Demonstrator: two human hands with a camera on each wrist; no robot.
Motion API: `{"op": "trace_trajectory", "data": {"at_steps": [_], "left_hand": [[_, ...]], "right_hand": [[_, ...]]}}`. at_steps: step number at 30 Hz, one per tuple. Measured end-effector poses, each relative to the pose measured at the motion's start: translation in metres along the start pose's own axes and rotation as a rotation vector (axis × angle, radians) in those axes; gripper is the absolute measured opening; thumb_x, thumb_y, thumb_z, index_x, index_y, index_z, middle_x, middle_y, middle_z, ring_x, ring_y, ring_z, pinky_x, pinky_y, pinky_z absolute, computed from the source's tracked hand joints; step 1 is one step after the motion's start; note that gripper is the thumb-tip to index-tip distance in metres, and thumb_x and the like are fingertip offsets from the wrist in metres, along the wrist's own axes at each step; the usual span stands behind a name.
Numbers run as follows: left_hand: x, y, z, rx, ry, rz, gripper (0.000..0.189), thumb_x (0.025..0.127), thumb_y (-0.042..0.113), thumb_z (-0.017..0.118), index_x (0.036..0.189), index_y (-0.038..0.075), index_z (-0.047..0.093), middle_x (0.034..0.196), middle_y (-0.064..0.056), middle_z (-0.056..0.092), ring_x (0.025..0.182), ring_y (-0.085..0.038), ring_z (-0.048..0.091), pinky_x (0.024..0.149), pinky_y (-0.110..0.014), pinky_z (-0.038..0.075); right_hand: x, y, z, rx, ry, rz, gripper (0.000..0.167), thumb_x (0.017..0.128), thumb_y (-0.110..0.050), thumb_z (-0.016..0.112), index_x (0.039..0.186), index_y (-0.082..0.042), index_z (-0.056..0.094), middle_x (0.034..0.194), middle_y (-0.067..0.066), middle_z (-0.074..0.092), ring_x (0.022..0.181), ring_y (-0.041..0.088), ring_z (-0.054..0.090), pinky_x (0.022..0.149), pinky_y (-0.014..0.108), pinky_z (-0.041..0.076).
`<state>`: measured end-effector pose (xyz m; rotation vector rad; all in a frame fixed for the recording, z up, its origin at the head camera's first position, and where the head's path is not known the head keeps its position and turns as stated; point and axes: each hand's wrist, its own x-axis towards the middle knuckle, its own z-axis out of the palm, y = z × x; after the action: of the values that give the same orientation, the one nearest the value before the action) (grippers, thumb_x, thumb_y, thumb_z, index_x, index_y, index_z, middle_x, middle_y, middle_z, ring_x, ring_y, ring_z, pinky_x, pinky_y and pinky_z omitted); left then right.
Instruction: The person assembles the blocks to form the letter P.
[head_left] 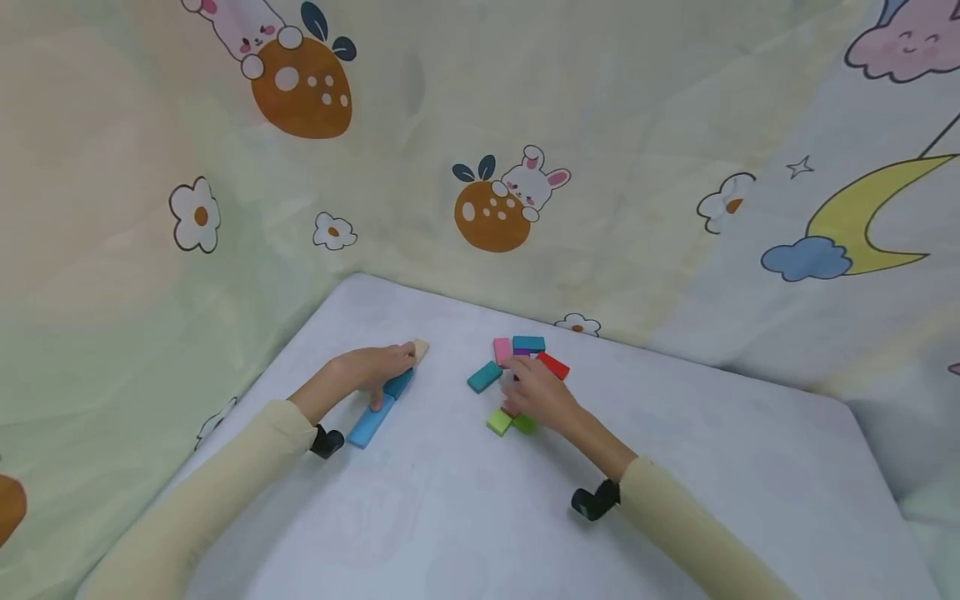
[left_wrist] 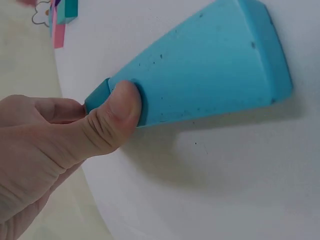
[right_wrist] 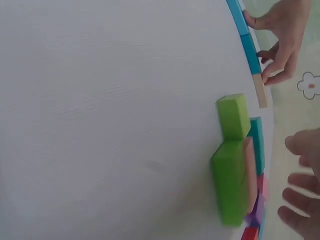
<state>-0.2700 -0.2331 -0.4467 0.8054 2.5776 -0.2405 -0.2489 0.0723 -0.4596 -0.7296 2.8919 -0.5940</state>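
Note:
My left hand (head_left: 363,371) rests along a row of wooden blocks lying end to end. Its thumb touches the light blue block (left_wrist: 200,65), while the fingers reach along the darker blue block (right_wrist: 251,54) to the beige block (right_wrist: 259,90). Over a loose cluster, my right hand (head_left: 543,396) hovers with fingers apart and nothing gripped. Around it lie a pink block (head_left: 500,347), a blue one (head_left: 529,343), a red one (head_left: 553,366) and a teal one (head_left: 485,377). A lime block (right_wrist: 233,117) and a green block (right_wrist: 229,185) sit nearest the wrist, beside a pale pink block (right_wrist: 251,172).
The white tabletop (head_left: 420,517) reaches toward me and to the right. Behind it and on the left hangs a printed cloth (head_left: 622,167) with rabbits, flowers and a moon. Part of a purple block (right_wrist: 256,210) shows among the cluster.

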Motion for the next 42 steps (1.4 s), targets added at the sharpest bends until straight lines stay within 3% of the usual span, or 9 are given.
{"op": "trace_trajectory", "data": {"at_steps": [5, 8, 17, 27, 30, 34, 36, 42], "left_hand": [[-0.004, 0.000, -0.001, -0.003, 0.012, 0.005, 0.086, 0.065, 0.027, 0.090, 0.133, 0.005, 0.041, 0.138, -0.010, 0.039, 0.109, -0.019, 0.050, 0.098, -0.034, 0.049], [-0.004, 0.002, -0.003, 0.019, 0.010, -0.002, 0.088, 0.065, 0.027, 0.090, 0.134, 0.004, 0.040, 0.142, -0.012, 0.038, 0.112, -0.020, 0.050, 0.100, -0.035, 0.049], [-0.003, 0.005, -0.002, 0.071, 0.011, -0.009, 0.091, 0.065, 0.031, 0.090, 0.136, 0.004, 0.039, 0.142, -0.012, 0.038, 0.112, -0.019, 0.049, 0.099, -0.033, 0.049], [-0.006, 0.004, -0.001, 0.080, 0.018, 0.011, 0.086, 0.066, 0.031, 0.088, 0.132, 0.003, 0.040, 0.139, -0.012, 0.039, 0.105, -0.018, 0.050, 0.092, -0.032, 0.051], [-0.006, 0.003, -0.002, 0.083, 0.026, 0.017, 0.085, 0.066, 0.032, 0.088, 0.131, 0.004, 0.041, 0.138, -0.012, 0.039, 0.107, -0.019, 0.048, 0.093, -0.032, 0.050], [-0.007, 0.002, -0.002, 0.070, 0.044, 0.021, 0.084, 0.066, 0.032, 0.088, 0.131, 0.005, 0.042, 0.139, -0.012, 0.039, 0.110, -0.020, 0.045, 0.093, -0.033, 0.050], [-0.007, 0.001, -0.002, 0.068, 0.051, 0.021, 0.084, 0.066, 0.033, 0.088, 0.131, 0.005, 0.043, 0.134, -0.010, 0.041, 0.109, -0.019, 0.044, 0.091, -0.032, 0.050], [-0.006, 0.000, -0.001, 0.048, 0.047, 0.027, 0.080, 0.066, 0.036, 0.087, 0.129, 0.009, 0.045, 0.123, -0.004, 0.042, 0.104, -0.015, 0.043, 0.087, -0.028, 0.048]], "right_hand": [[-0.028, 0.017, 0.004, -0.180, 0.060, 0.019, 0.055, 0.081, -0.035, 0.078, 0.127, -0.012, 0.062, 0.135, 0.010, 0.057, 0.127, 0.029, 0.052, 0.093, 0.043, 0.054], [-0.036, 0.022, 0.009, -0.226, 0.091, 0.038, 0.058, 0.074, -0.043, 0.081, 0.120, -0.012, 0.066, 0.133, 0.010, 0.058, 0.123, 0.028, 0.054, 0.090, 0.043, 0.055], [-0.049, 0.024, 0.013, -0.240, 0.034, 0.102, 0.050, 0.072, -0.047, 0.082, 0.109, -0.016, 0.072, 0.109, 0.006, 0.067, 0.095, 0.020, 0.062, 0.076, 0.033, 0.056], [-0.051, 0.027, 0.010, -0.179, -0.011, 0.099, 0.047, 0.074, -0.042, 0.082, 0.112, -0.014, 0.073, 0.106, 0.006, 0.067, 0.097, 0.019, 0.062, 0.077, 0.032, 0.057], [-0.048, 0.030, -0.003, -0.052, -0.023, 0.093, 0.046, 0.078, -0.036, 0.080, 0.116, -0.013, 0.072, 0.110, 0.008, 0.065, 0.102, 0.021, 0.060, 0.078, 0.032, 0.057], [-0.037, 0.033, -0.027, 0.129, 0.046, 0.008, 0.044, 0.082, -0.025, 0.078, 0.122, -0.009, 0.067, 0.118, 0.015, 0.064, 0.109, 0.029, 0.059, 0.078, 0.036, 0.058], [-0.027, 0.029, -0.032, 0.169, 0.068, -0.057, 0.044, 0.084, -0.022, 0.075, 0.124, -0.007, 0.065, 0.122, 0.018, 0.062, 0.111, 0.033, 0.059, 0.079, 0.038, 0.058], [0.028, -0.002, -0.011, 0.199, 0.038, -0.136, 0.046, 0.089, -0.024, 0.070, 0.129, -0.004, 0.060, 0.128, 0.020, 0.059, 0.115, 0.032, 0.058, 0.089, 0.039, 0.056]]}}
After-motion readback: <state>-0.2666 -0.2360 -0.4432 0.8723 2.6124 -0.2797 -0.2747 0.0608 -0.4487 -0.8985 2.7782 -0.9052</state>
